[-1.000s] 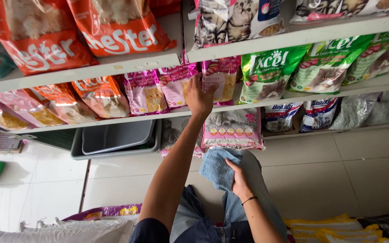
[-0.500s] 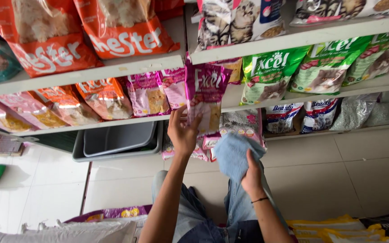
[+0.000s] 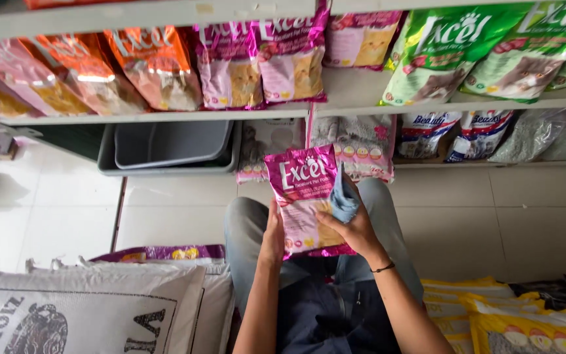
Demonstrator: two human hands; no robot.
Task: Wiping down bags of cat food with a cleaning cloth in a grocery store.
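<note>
A shiny magenta pet-food bag is held over my lap, upright and facing me. My left hand grips its left edge. My right hand is under its right side and also holds a blue-grey cloth against the bag's right edge. Both hands are closed on what they hold. I am sitting on the tiled floor in front of white shop shelves.
The shelves carry several orange, magenta and green pet-food bags. Grey plastic trays sit under the bottom shelf. Big white sacks lie at my lower left and yellow bags at my lower right.
My left hand took a magenta bag off the shelf and brought it down over my lap. My right hand lifted the cloth from my knee up against the bag.
</note>
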